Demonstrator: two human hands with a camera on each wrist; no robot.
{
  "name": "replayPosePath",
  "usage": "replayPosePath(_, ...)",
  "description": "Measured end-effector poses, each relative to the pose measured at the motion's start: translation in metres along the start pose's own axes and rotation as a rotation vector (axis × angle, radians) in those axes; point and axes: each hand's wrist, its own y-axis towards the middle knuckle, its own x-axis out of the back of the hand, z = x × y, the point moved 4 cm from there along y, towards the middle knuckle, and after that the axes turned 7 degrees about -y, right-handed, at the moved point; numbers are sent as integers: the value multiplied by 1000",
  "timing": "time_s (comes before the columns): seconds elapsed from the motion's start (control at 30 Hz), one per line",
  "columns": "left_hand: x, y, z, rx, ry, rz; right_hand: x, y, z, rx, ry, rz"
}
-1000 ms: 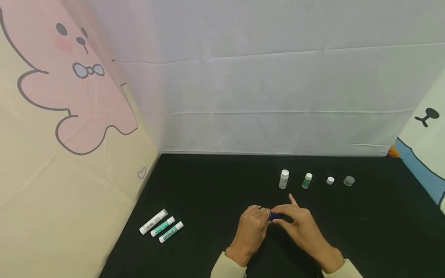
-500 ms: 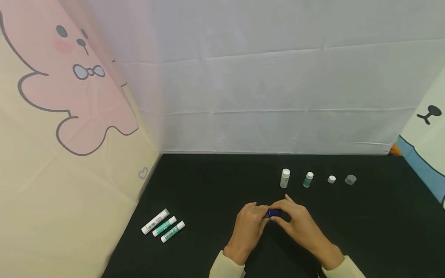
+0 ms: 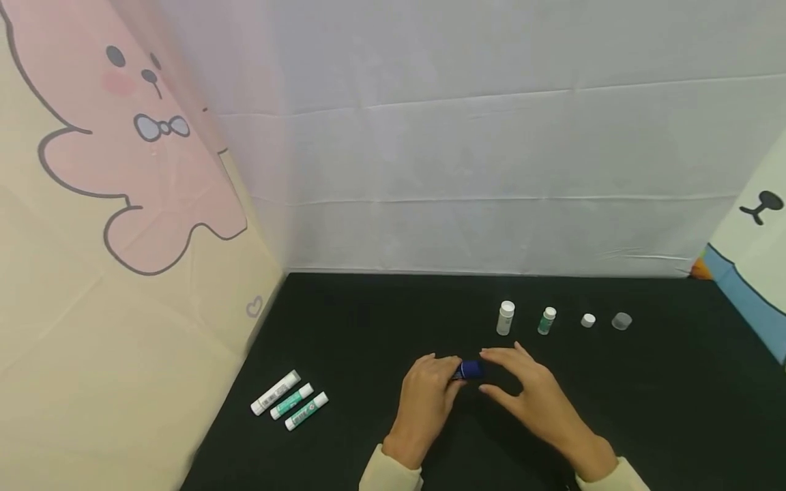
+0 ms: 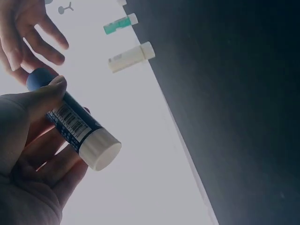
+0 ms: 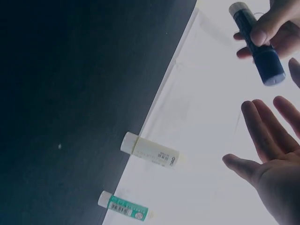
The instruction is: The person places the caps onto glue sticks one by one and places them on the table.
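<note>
My left hand (image 3: 426,399) grips a dark blue glue stick (image 4: 72,122) between thumb and fingers. In the left wrist view its white base points toward the lower right and a barcode label shows. The blue cap (image 3: 471,369) is on its other end, facing my right hand. My right hand (image 3: 534,395) is spread just right of the cap, thumb and fingers apart, holding nothing. The right wrist view shows a gap between those fingertips and the cap (image 5: 269,68).
An uncapped white glue stick (image 3: 505,319) and a smaller green one (image 3: 546,321) stand at the back of the black table (image 3: 381,327). Beside them are a small white cap (image 3: 588,320) and a translucent cap (image 3: 621,321). Three capped glue sticks (image 3: 291,401) lie at the left.
My right thumb and fingers have come off the blue cap and spread apart. My left hand has shifted left with the glue stick, exposing more of the cap.
</note>
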Motion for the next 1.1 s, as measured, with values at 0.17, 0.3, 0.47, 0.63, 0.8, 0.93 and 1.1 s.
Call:
replayPosePath(0.17,5,-5,8,39,7,-17,5,-7,-7,-30,-11,1)
replayPosePath(0.3,10,-10,17,81,7,-23,8,-11,-11,-54,-42,-8)
replayPosePath(0.47,18,-15,28,125,37,-41,11,-14,-16,-66,-59,-25)
replayPosePath(0.63,25,-21,41,155,71,-68,13,-17,-20,-65,-59,-30)
replayPosePath(0.8,30,-25,54,176,85,-94,16,-19,-24,-79,-68,-37)
replayPosePath(0.93,34,-29,63,208,98,-103,19,-19,-25,-87,-87,-35)
replayPosePath(1.1,39,-31,72,252,114,-106,23,-21,-29,-100,-112,-46)
